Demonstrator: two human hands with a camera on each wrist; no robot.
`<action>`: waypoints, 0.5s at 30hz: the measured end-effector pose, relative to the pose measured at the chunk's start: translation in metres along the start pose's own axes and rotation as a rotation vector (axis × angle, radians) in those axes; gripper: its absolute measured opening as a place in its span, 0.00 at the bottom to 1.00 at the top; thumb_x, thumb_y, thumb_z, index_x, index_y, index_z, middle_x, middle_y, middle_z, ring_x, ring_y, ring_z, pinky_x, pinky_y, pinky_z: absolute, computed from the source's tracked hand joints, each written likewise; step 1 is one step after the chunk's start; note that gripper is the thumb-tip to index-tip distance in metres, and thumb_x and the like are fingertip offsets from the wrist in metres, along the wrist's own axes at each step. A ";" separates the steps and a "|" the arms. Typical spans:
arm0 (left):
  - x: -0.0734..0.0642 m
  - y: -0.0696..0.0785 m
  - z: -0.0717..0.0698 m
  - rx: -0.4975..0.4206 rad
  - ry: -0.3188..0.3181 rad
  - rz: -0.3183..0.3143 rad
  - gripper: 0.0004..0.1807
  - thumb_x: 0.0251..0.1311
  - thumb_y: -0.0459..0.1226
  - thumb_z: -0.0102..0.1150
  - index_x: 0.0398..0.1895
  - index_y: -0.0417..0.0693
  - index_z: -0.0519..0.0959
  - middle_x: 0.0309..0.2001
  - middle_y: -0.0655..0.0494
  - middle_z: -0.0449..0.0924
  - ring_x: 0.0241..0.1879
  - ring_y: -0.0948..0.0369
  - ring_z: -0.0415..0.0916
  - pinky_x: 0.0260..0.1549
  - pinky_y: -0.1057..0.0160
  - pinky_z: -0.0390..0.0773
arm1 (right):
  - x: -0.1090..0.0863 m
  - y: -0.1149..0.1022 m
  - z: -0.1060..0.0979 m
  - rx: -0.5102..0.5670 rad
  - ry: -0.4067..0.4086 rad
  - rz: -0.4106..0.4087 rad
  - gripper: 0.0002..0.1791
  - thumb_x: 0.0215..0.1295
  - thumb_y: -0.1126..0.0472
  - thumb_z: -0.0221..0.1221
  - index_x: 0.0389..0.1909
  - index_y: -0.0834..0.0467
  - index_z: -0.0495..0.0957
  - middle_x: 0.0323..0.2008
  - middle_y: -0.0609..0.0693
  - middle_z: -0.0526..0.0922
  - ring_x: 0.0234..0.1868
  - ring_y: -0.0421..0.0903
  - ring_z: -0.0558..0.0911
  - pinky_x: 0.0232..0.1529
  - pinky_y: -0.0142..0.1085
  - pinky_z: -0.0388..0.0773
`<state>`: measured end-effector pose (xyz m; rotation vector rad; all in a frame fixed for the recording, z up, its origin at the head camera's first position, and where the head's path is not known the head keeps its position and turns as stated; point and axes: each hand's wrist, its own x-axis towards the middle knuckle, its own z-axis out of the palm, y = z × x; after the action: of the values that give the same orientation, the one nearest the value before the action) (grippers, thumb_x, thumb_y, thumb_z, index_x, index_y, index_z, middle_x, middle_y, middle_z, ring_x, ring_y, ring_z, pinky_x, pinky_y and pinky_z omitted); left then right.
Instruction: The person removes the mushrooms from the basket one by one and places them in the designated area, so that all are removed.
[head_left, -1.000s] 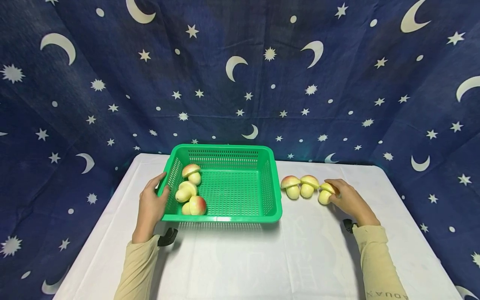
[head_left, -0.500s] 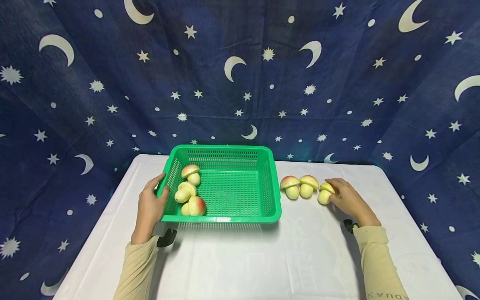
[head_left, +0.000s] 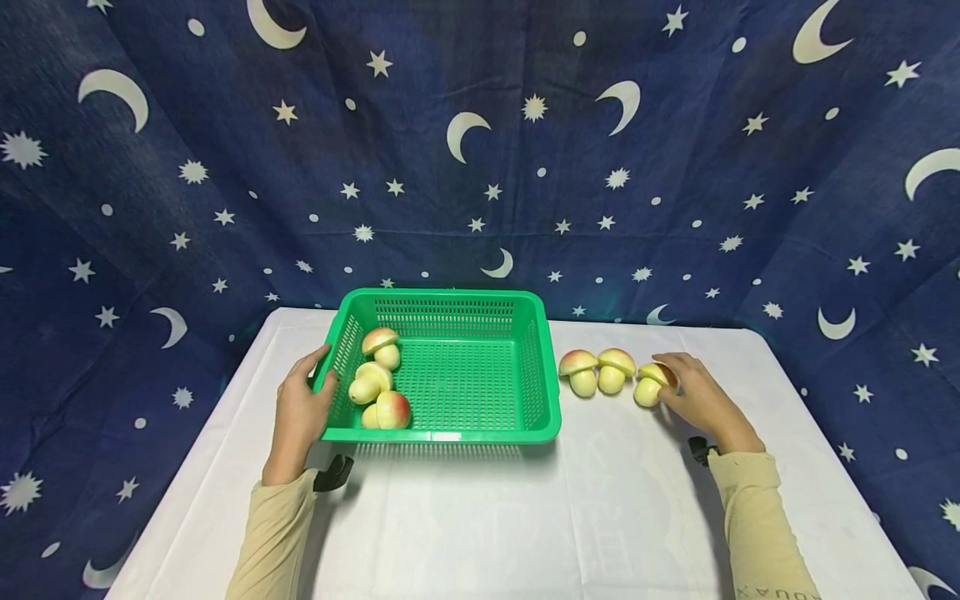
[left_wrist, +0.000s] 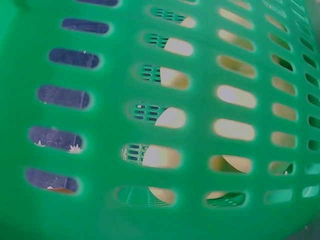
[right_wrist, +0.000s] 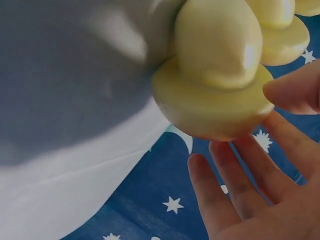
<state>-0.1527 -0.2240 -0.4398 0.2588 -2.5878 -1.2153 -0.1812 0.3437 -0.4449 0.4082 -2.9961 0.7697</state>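
Starry cloth (head_left: 427, 242) hung behind white tabletop (head_left: 465, 533) | mushroom (head_left: 649, 388) pinched by its broad cap in right grip (head_left: 699, 396), two more mushrooms (head_left: 611, 379) just left | green basket (head_left: 495, 437) touched at rim by left grip (head_left: 302, 408), presumably for steadying; clasp cannot be told

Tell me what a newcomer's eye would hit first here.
A green, rectangular, slotted plastic basket likely stands out first, on the white-draped table, three pale-yellow mushroom shapes inside at its left. Behind hangs dark blue cloth printed with pale moons and stars. Right of the basket, the right hand holds the rightmost mushroom of another three.
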 end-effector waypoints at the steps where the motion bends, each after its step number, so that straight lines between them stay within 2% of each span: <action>1: 0.000 0.000 0.000 0.000 0.000 -0.001 0.26 0.71 0.34 0.50 0.72 0.47 0.69 0.70 0.42 0.67 0.53 0.42 0.76 0.49 0.45 0.75 | 0.000 -0.001 -0.001 -0.001 0.005 -0.004 0.30 0.59 0.72 0.58 0.64 0.72 0.67 0.60 0.71 0.69 0.63 0.70 0.65 0.63 0.63 0.61; 6: 0.000 0.000 0.000 -0.006 -0.001 0.005 0.26 0.71 0.34 0.51 0.72 0.47 0.69 0.70 0.41 0.67 0.55 0.42 0.76 0.50 0.43 0.75 | -0.001 -0.009 -0.005 0.001 0.041 -0.040 0.29 0.59 0.71 0.58 0.64 0.71 0.67 0.61 0.71 0.68 0.65 0.71 0.63 0.63 0.65 0.59; 9: 0.000 0.000 0.000 -0.008 -0.002 0.008 0.26 0.71 0.34 0.51 0.71 0.47 0.69 0.69 0.41 0.67 0.54 0.42 0.76 0.50 0.43 0.75 | 0.002 -0.015 -0.006 0.003 0.071 -0.081 0.28 0.59 0.72 0.58 0.63 0.71 0.68 0.59 0.71 0.70 0.63 0.70 0.66 0.61 0.64 0.62; 15: 0.000 0.000 0.000 -0.009 0.000 0.005 0.26 0.71 0.34 0.51 0.71 0.47 0.69 0.69 0.41 0.67 0.53 0.42 0.76 0.48 0.45 0.76 | 0.007 -0.029 -0.006 0.010 0.075 -0.111 0.29 0.59 0.73 0.57 0.64 0.70 0.68 0.60 0.69 0.70 0.62 0.66 0.67 0.60 0.62 0.64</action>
<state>-0.1525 -0.2243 -0.4399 0.2498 -2.5809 -1.2252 -0.1809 0.3199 -0.4255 0.5291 -2.8737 0.7727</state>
